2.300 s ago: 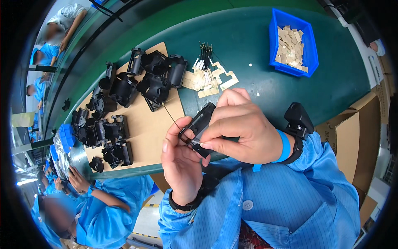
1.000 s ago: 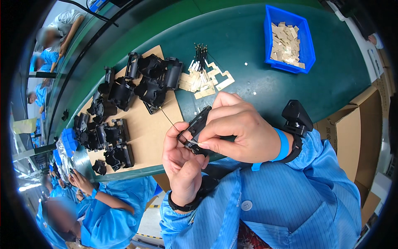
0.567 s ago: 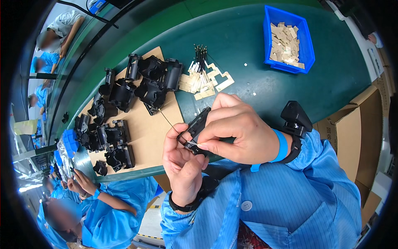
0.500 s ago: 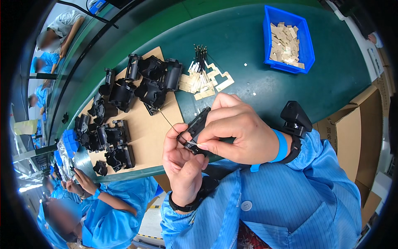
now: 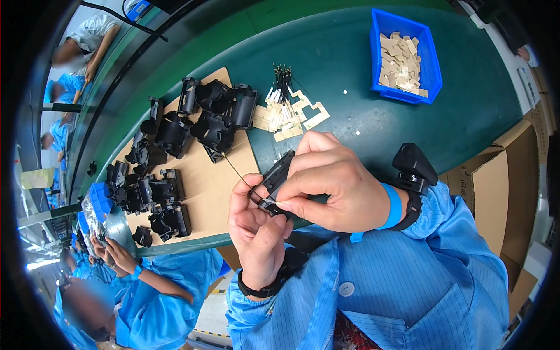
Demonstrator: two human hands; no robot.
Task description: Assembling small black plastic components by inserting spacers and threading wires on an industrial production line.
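Note:
My left hand (image 5: 259, 233) holds a black plastic housing part (image 5: 277, 178) from below, tilted up and away to the right. A thin black cable (image 5: 236, 171) with a small brass-coloured tip runs from the part to the upper left. My right hand (image 5: 332, 186) is closed over the part, thumb and forefinger pinching a small pale strip (image 5: 269, 201) against its lower end. The fingers hide much of the strip and of the part. Just beyond the hands lies a pile of cream-coloured pieces (image 5: 286, 119) with black cables (image 5: 282, 76) bunched at its far end.
Several black plastic housings (image 5: 172, 134) stand on a cardboard sheet (image 5: 204, 181) at left. A blue bin (image 5: 434, 64) of cream pieces sits at the far right of the green table (image 5: 326, 46). An open carton (image 5: 490, 192) is at right. A co-worker's hands (image 5: 116, 254) work at lower left.
My hands, the black part and the pale strip stay almost in place. At lower left, the co-worker's hands have shifted slightly.

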